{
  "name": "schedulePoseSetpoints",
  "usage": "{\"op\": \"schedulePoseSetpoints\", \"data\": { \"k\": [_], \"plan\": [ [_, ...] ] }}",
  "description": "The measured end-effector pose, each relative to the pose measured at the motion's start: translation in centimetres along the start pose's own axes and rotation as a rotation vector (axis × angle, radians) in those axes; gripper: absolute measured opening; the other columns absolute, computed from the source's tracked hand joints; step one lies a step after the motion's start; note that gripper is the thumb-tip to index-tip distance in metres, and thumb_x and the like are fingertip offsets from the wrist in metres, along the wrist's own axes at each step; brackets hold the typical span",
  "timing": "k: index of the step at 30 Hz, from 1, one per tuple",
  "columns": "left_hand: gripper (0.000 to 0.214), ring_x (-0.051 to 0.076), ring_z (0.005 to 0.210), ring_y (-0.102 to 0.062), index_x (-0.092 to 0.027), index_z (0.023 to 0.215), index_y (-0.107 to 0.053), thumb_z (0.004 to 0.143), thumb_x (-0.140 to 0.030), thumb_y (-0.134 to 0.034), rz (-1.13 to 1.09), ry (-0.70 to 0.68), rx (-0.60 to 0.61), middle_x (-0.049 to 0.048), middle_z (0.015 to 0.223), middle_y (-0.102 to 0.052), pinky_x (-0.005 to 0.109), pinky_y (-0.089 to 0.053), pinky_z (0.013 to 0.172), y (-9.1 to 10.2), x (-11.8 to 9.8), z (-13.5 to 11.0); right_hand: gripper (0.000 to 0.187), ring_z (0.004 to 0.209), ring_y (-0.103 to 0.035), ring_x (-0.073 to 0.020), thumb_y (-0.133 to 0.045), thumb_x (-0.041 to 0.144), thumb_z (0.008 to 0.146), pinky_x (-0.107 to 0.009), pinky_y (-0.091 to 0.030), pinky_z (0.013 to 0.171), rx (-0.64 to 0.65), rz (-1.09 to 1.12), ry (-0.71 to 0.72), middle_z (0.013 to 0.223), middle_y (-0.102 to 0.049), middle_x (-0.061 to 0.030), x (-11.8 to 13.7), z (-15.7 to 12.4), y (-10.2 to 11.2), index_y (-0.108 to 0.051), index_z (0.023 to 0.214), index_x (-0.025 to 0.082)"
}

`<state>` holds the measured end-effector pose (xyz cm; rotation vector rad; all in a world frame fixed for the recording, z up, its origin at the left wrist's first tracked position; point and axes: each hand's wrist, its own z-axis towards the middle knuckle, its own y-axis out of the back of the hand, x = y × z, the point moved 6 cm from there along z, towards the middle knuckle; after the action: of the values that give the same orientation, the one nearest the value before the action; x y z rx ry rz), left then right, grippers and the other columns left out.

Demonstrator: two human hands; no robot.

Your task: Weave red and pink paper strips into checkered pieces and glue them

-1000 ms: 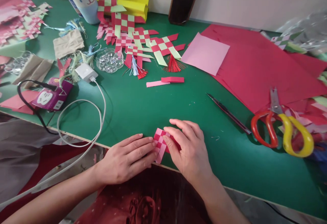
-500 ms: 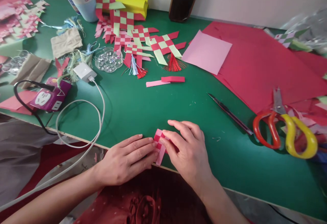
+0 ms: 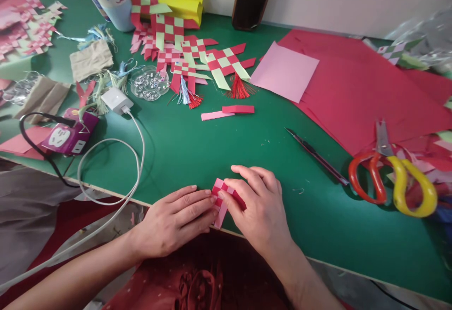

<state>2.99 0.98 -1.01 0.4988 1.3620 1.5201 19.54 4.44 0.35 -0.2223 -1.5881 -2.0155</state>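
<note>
A small woven piece of red and pink paper strips [image 3: 221, 196] lies at the near edge of the green table [image 3: 197, 150]. My left hand [image 3: 174, 220] lies flat beside it, fingers stretched out, fingertips pressing its left side. My right hand [image 3: 257, 206] rests over its right half, with thumb and fingers pinching a strip of the weave. Much of the piece is hidden under my right hand.
Finished red-and-green woven pieces [image 3: 197, 58] with tassels lie at the back. Loose pink and red strips [image 3: 228, 112], a craft knife [image 3: 316, 155], scissors [image 3: 391, 178], red paper sheets [image 3: 360, 88], a pink square [image 3: 284, 71], a charger with cable [image 3: 116, 100] and a dish of googly eyes [image 3: 150, 83] surround the hands.
My right hand's fingers have curled in slightly and shifted left over the woven piece. My left hand has stayed in place.
</note>
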Motion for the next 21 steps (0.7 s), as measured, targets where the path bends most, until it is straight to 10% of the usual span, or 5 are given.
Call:
{"op": "schedulePoseSetpoints", "data": {
  "k": [8,21],
  "plan": [
    [0.033,0.022,0.134,-0.049,-0.020,0.130,-0.058,0.098,-0.025,-0.057,0.037,0.002,-0.006,0.0058,0.138,-0.059,0.043,-0.036,0.118,-0.11,-0.03,-0.05,0.023,0.106,-0.054,-0.0254,-0.060,0.024,0.093,-0.044,-0.047,0.093,-0.032,0.049,0.055,0.117,-0.069,-0.0091,-0.38,-0.17,0.35,-0.066,0.114,0.017],
    [0.031,0.023,0.128,-0.055,-0.018,0.126,-0.061,0.096,-0.024,-0.059,0.060,0.009,-0.047,0.0071,0.129,-0.063,0.042,-0.042,0.114,0.23,-0.10,0.18,0.016,0.106,-0.054,-0.0253,-0.062,0.030,0.092,-0.043,-0.045,0.092,0.002,0.015,0.048,0.118,-0.069,-0.0058,-0.07,-0.19,0.25,-0.074,0.101,0.025]
  ]
}}
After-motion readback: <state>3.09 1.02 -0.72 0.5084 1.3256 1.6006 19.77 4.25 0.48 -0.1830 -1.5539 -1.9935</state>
